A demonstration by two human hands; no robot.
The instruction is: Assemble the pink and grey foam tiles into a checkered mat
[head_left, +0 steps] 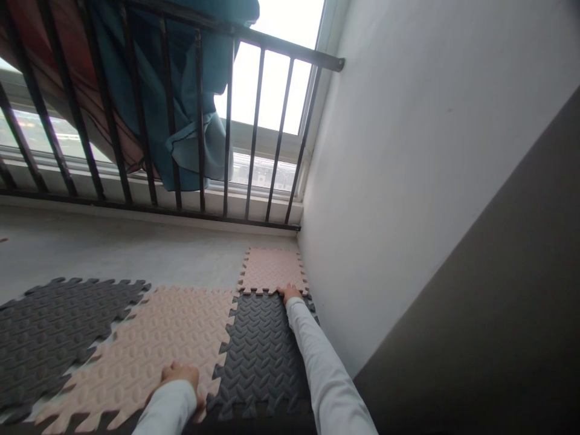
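Observation:
My right hand (290,293) reaches forward with its fingers spread, pressing at the seam between a small-looking pink foam mat tile (272,266) and a black foam tile (267,344). My left hand (181,377) rests on a beige foam tile (176,320), near its right edge; its fingers are partly hidden by the wrist but seem to lie on the surface. All the tiles have jigsaw edges and a raised pattern. The black tile's left teeth meet the beige tile. Another dark foam tile (58,326) lies at the left, with a visible gap along part of its edge beside the beige one.
A white wall (408,151) rises close along the right side of the tiles. Ahead, a dark metal railing (272,42) stands before a window, with blue-green cloth (190,121) hanging behind its bars. Grey floor (181,254) shows between the tiles and the railing.

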